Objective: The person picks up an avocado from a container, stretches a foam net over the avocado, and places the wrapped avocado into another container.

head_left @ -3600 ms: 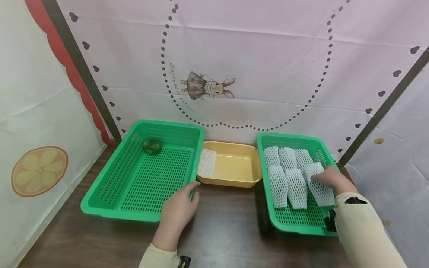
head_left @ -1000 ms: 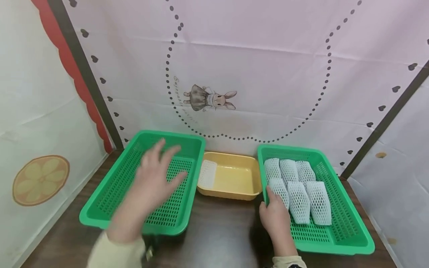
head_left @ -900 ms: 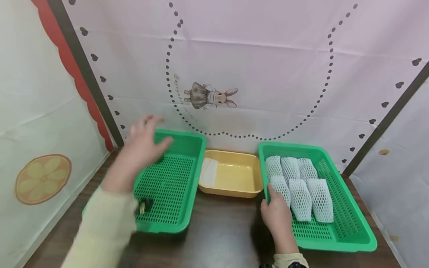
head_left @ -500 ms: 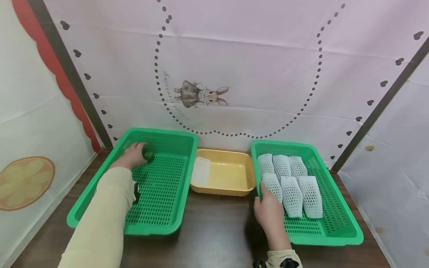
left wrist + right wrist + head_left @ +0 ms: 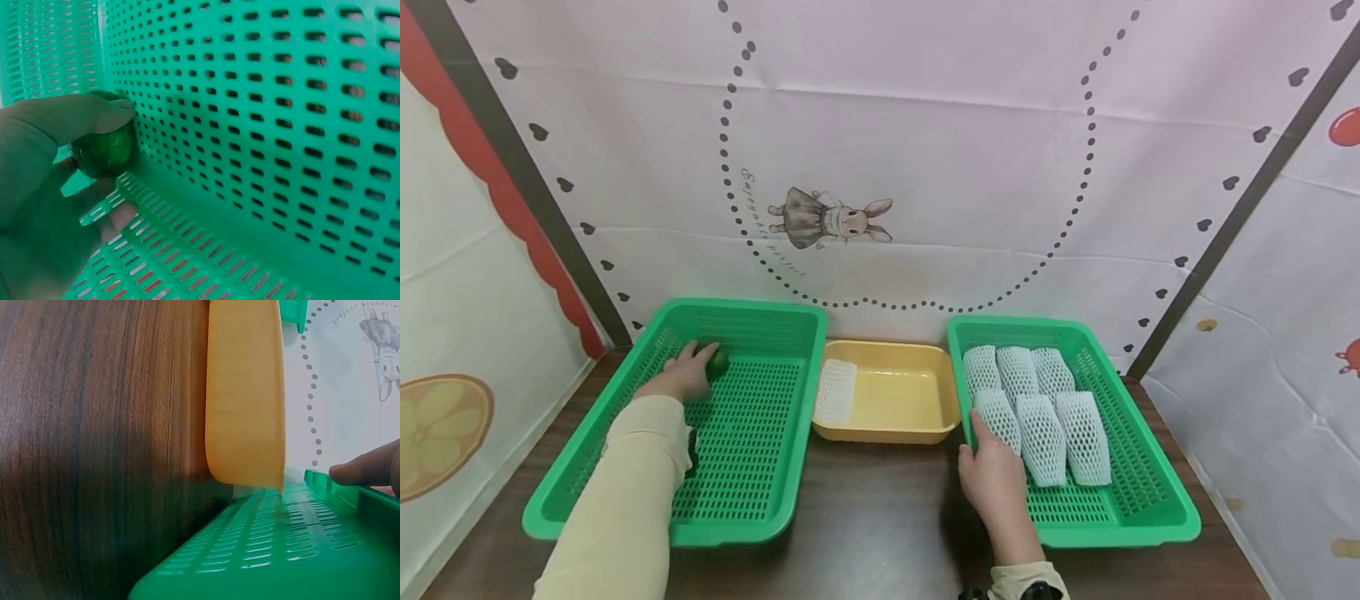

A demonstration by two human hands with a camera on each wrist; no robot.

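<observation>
In the head view, my left hand (image 5: 683, 379) reaches into the left green basket (image 5: 775, 533) near its back left corner. It grips a glossy, dark green round fruit (image 5: 106, 150); in the left wrist view the thumb lies across its top with fingers around its lower side. The fruit sits against the basket wall. My right hand (image 5: 996, 483) holds the left rim of the right green basket (image 5: 1150, 537), its thumb outside. Inside that basket, beside the hand, several white foam net sleeves (image 5: 1041, 437) with pieces inside lie in two rows.
Between the baskets stands a yellow tray (image 5: 910, 435) with white foam netting (image 5: 837, 392) lying flat at its left end. All three containers stand on a dark wooden table (image 5: 865, 517). A printed cloth (image 5: 925, 167) hangs close behind them.
My right hand has let go of a netted piece in the right basket and moved left to the rim. My left hand has gone into the left basket and taken hold of the fruit.
</observation>
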